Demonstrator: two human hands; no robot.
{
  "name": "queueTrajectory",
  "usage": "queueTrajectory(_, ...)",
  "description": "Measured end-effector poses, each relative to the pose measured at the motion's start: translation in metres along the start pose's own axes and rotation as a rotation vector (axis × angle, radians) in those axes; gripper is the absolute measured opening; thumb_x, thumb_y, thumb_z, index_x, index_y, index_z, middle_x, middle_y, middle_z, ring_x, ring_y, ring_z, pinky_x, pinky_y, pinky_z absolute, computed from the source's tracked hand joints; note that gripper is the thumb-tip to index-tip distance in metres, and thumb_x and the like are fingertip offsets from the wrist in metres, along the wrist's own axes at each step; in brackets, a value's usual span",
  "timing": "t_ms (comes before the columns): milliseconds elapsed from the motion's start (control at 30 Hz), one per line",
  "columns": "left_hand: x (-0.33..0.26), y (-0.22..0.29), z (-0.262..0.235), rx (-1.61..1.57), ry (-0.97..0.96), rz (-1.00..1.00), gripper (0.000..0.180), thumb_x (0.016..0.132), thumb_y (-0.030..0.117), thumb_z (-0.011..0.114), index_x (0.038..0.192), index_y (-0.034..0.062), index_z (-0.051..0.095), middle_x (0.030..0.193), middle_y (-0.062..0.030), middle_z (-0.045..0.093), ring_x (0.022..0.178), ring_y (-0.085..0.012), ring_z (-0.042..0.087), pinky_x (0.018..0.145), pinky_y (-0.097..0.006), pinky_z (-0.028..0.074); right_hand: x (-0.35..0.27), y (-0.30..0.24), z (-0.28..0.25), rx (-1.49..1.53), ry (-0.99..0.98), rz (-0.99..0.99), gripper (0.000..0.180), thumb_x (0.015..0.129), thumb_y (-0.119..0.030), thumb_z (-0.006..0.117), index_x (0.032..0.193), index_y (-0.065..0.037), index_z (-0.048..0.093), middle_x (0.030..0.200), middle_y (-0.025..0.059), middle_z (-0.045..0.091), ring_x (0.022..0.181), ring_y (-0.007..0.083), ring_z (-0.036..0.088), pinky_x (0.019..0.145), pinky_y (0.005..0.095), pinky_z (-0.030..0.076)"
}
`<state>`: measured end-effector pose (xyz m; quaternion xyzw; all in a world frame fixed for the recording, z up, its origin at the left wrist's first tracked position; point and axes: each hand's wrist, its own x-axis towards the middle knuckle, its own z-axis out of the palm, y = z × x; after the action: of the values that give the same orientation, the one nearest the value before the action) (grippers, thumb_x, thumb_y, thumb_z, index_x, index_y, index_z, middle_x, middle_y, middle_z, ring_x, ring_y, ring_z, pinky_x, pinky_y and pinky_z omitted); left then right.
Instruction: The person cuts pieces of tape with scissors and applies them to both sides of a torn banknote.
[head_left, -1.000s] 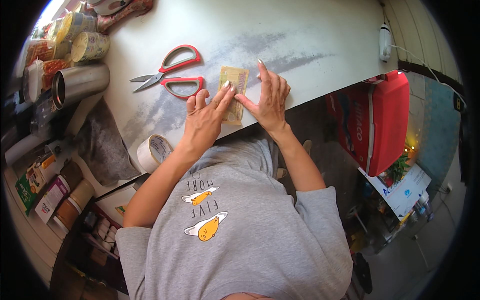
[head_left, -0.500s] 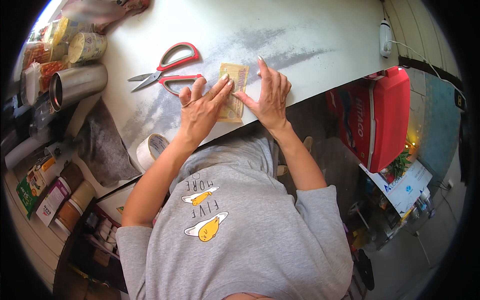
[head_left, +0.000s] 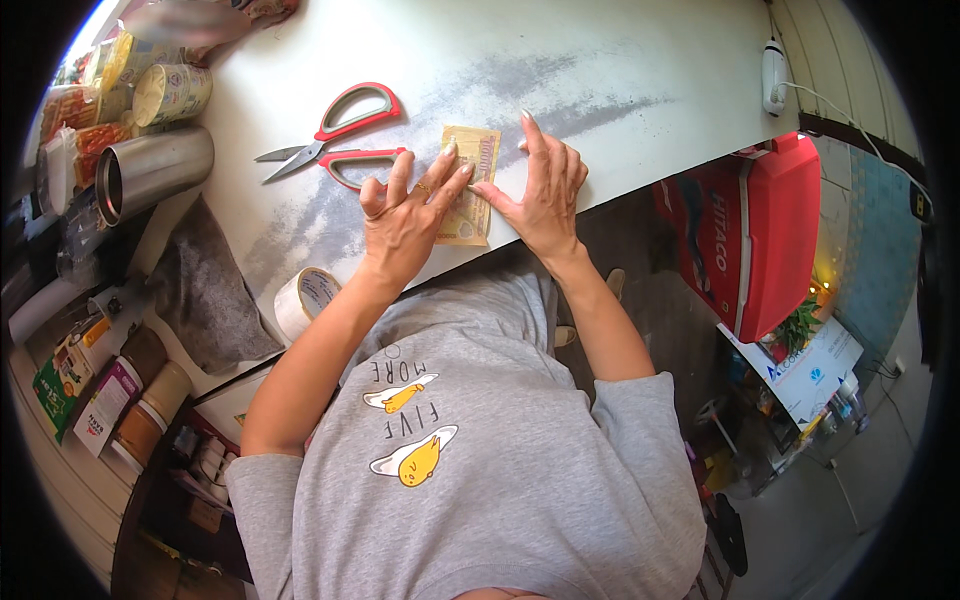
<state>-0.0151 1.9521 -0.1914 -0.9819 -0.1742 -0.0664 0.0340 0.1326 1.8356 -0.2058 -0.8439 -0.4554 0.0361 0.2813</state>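
Brushed steel catches the eye at far left: a cup (head_left: 160, 172) lies on its side, its mouth turned to the left, with a pale tub (head_left: 172, 95) just beyond it. Below and to the right of the cup is a dark grey sheet (head_left: 210, 295), then a white roll (head_left: 291, 307), apparently tape, near the front edge of the table (head_left: 640, 60). Red-handled scissors (head_left: 318, 150) lie farther in, blades slightly parted and pointing left, handles toward the person.

The left hand (head_left: 402, 222) comes next, just beside the lower scissor handle. Two of its fingers stretch out with their tips on a yellowish banknote (head_left: 462, 230); the others are bent up, grasping nothing. The note lies lengthwise on the table near the front edge, between the hands. The right hand (head_left: 545, 195) is spread, its thumb reaching the note's right side, its index finger raised clear; it is not clenched either. Whether the thumb presses or merely rests cannot be told.

The step in hand looks like flattening or steadying the note. A further move would seem to call for light, even fingertip pressure, since thin paper slides easily.

Farther right, beyond the table edge, is a red cooler box (head_left: 780, 240).
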Motion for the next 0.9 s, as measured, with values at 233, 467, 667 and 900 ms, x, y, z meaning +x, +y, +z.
queueTrajectory(233,-0.002,-0.002,0.003,0.049,-0.024,0.026,0.045,0.082,0.021,0.054,0.125,0.0324,0.055,0.134,0.0111,0.050,0.123,-0.0188,0.038,0.090,-0.040,0.018,-0.003,-0.007,-0.003,-0.032,-0.010,0.062,0.093,0.066,-0.042,0.079,0.141,-0.011,0.033,0.116,0.0089,0.044,0.104,0.0265,0.040,0.090,0.0431,0.031)
queueTrajectory(467,-0.001,-0.003,0.003,0.036,-0.013,0.047,0.047,0.080,0.020,0.055,0.126,0.0314,0.055,0.134,0.0089,0.050,0.124,-0.0193,0.037,0.090,-0.040,0.019,-0.007,-0.017,-0.008,0.139,0.081,0.159,0.071,0.070,-0.028,0.080,0.129,-0.009,0.046,0.111,0.0083,0.046,0.099,0.0231,0.044,0.085,0.0372,0.036)
queueTrajectory(667,-0.001,-0.006,0.004,0.055,-0.034,0.064,0.044,0.081,0.025,0.058,0.124,0.0306,0.056,0.133,0.0093,0.050,0.123,-0.0197,0.038,0.090,-0.040,0.019,0.009,-0.032,-0.032,1.040,0.081,0.708,0.014,0.084,-0.013,0.069,0.084,0.001,0.065,0.067,-0.0031,0.056,0.056,0.0031,0.045,0.052,0.0177,0.038)
queueTrajectory(900,0.002,-0.003,0.004,-0.018,0.023,0.021,0.035,0.085,0.041,0.057,0.118,0.0317,0.061,0.130,0.0108,0.052,0.121,-0.0196,0.038,0.090,-0.041,0.020,0.006,-0.022,-0.018,0.967,-0.336,0.861,0.012,0.085,-0.010,0.066,0.083,0.002,0.065,0.060,-0.0033,0.055,0.046,-0.0003,0.042,0.039,0.0169,0.030)
